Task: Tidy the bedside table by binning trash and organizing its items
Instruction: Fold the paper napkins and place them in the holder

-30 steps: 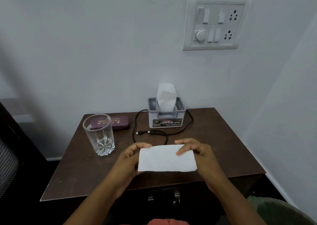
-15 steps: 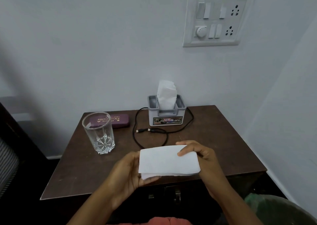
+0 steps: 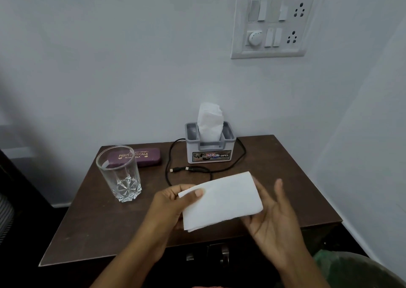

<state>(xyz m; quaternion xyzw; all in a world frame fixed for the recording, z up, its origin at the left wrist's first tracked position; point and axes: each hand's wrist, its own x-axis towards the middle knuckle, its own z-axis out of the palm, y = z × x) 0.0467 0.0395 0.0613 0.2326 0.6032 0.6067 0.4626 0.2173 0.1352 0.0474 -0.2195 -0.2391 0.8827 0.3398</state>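
Near: folded white paper tissue [image 3: 222,202], now doubled over and tilted, held above the dark brown wooden bedside table [image 3: 92,224]. Left hand [image 3: 169,208] pinches its left corner, thumb on top; right hand [image 3: 274,217] has released, fingers spread beneath. Folding looks finished; storing likely follows. Mid-left: empty cut-glass tumbler [image 3: 119,173]. Far: maroon spectacle case [image 3: 147,156], black USB cable [image 3: 189,169], grey plastic tissue holder [image 3: 209,151].

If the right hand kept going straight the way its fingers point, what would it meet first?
The right hand points up-frame, towards the wall. Likely the black cable looping right of the tissue holder, then the wall; depth is unclear, and the hand may pass above the cable.
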